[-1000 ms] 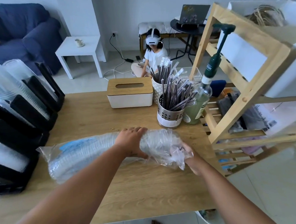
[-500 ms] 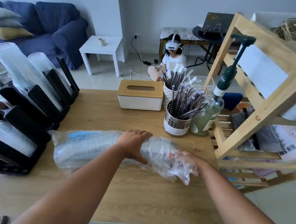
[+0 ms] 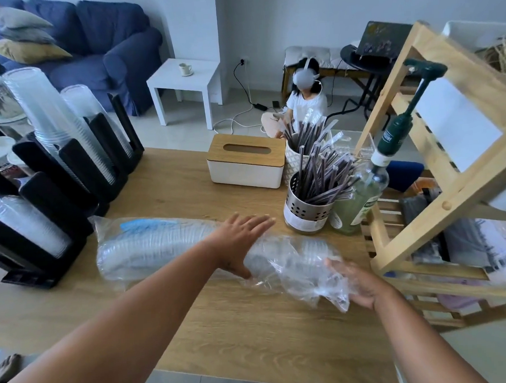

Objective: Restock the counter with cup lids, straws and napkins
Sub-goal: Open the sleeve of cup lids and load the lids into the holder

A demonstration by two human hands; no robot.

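**Opening the sleeve of lids on the counter**

Lying on its side on the wooden counter (image 3: 195, 337), the plastic sleeve of cup lids (image 3: 160, 250) has its long axis running left to right in front of the person. Its closed end almost reaches the black cup dispenser (image 3: 48, 209); its loose, crumpled mouth points away from the dispenser, toward the wooden shelf (image 3: 424, 210).

The left hand (image 3: 237, 245) rests flat on the middle of the sleeve with the fingers spread wide, pressing and not gripping. The right hand (image 3: 361, 282) is at the crumpled mouth, on the side far from the dispenser, so it is the nearer one for pulling lids out. Its fingers go under the film; I cannot tell if they pinch it or only touch it.

Through the wrinkled plastic the lids near the mouth are hard to count. The metal straw holder (image 3: 306, 214) stands behind the sleeve, further from the dispenser.
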